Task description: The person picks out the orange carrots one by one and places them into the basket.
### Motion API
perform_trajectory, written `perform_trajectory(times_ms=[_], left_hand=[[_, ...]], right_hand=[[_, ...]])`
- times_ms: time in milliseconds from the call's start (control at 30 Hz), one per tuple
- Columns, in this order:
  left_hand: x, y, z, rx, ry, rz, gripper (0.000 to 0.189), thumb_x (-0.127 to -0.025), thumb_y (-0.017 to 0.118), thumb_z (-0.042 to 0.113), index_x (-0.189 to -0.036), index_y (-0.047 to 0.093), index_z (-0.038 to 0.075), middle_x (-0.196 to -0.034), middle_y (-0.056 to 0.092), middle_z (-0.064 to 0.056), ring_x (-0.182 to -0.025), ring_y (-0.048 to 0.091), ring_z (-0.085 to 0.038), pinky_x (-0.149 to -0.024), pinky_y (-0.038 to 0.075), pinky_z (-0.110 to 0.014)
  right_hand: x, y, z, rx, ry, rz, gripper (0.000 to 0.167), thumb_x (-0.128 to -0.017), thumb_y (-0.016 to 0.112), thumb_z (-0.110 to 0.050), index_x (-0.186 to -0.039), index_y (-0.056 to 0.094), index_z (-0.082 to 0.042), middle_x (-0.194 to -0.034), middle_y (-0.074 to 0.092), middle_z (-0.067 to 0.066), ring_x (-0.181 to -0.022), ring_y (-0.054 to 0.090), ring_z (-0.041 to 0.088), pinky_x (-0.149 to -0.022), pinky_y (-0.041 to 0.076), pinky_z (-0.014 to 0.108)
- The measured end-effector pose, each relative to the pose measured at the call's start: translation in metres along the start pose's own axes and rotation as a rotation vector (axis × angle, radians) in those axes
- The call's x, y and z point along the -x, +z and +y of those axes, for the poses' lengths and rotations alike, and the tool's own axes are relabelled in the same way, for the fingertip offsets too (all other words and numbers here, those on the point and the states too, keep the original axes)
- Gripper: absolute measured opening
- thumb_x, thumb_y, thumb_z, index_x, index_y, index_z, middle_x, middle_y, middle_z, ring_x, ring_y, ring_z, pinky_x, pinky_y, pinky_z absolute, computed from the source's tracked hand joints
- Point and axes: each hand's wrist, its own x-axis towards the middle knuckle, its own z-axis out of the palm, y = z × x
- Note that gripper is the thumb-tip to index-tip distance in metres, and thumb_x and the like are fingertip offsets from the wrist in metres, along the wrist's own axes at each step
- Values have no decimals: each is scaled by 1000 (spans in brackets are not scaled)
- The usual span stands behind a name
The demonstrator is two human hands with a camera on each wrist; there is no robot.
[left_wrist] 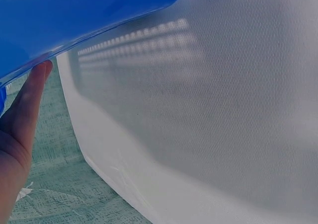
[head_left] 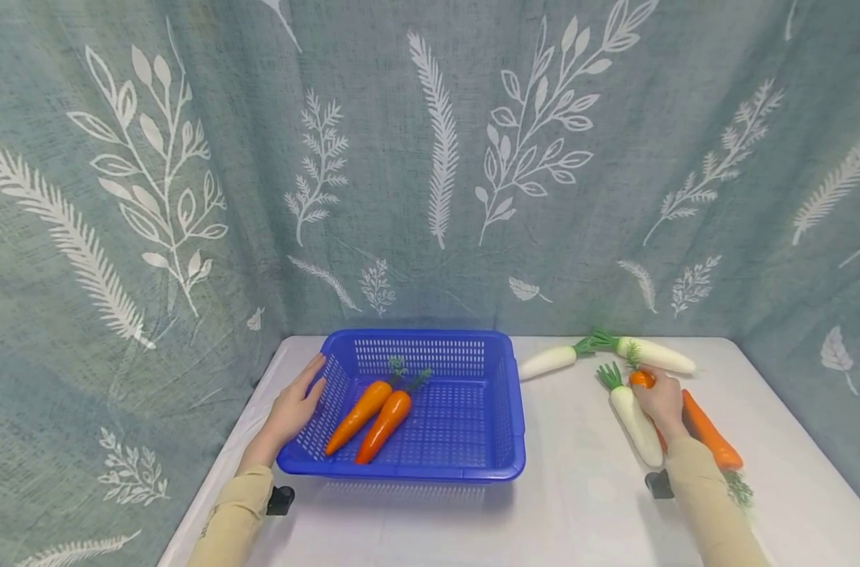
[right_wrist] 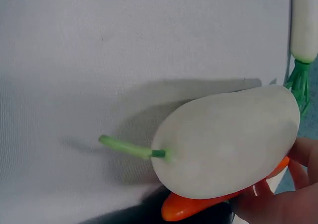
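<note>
My left hand [head_left: 293,405], fingers straight, rests against the left side of the blue plastic basket [head_left: 508,472]. In the left wrist view, the left hand [left_wrist: 22,114] touches the underside of the basket's rim [left_wrist: 89,15]. At the right of the table, my right hand [head_left: 662,398] grips a carrot [head_left: 641,379] near its leafy top. A white radish [head_left: 635,421] lies just left of that hand, and another carrot [head_left: 709,433] to its right. In the right wrist view, the radish [right_wrist: 228,139] partly hides the carrot [right_wrist: 194,206] and the right hand [right_wrist: 283,199].
Inside the basket lie two carrots, one lighter [head_left: 359,416] and one redder [head_left: 385,425]. Two more white radishes, one left [head_left: 549,361] and one right [head_left: 657,354], lie near the table's back edge. A patterned green curtain [head_left: 394,157] encloses the white table [head_left: 572,504].
</note>
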Motion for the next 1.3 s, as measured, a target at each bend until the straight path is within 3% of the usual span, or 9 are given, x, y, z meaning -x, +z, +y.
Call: perform_trajectory(times_ms=[367, 467, 767, 1300], left_hand=[[-3, 2, -2, -11, 1, 4, 48, -103, 35, 18, -148, 28, 2, -155, 24, -19, -141, 25, -41, -115, 21, -55], [-3, 2, -3, -14, -5, 3, 49, -103, 35, 19, -148, 28, 2, -155, 24, -18, -141, 26, -41, -115, 21, -55], [-5, 3, -6, -12, 19, 10, 49, -103, 37, 19, -147, 29, 1, -155, 25, -20, -140, 26, -44, -114, 22, -58], [-5, 2, -7, -16, 2, -4, 49, -103, 36, 19, -148, 28, 2, -156, 23, -18, -141, 25, -42, -115, 21, -57]], right_hand=[[-2, -13, 4, -80, 83, -176, 56, -91, 50, -13, -137, 30, 11, -140, 32, 38, -124, 37, 49, -107, 32, 58], [-2, -15, 5, -78, 93, -193, 58, -91, 53, -15, -137, 28, 12, -139, 31, 38, -122, 37, 49, -106, 33, 58], [-4, -11, 7, -76, 107, -153, 59, -87, 56, -13, -133, 30, 13, -131, 37, 37, -110, 45, 45, -97, 43, 51], [-3, -9, 3, -4, 122, -171, 54, -87, 56, -17, -130, 39, 9, -125, 44, 36, -102, 50, 42, -91, 44, 49]])
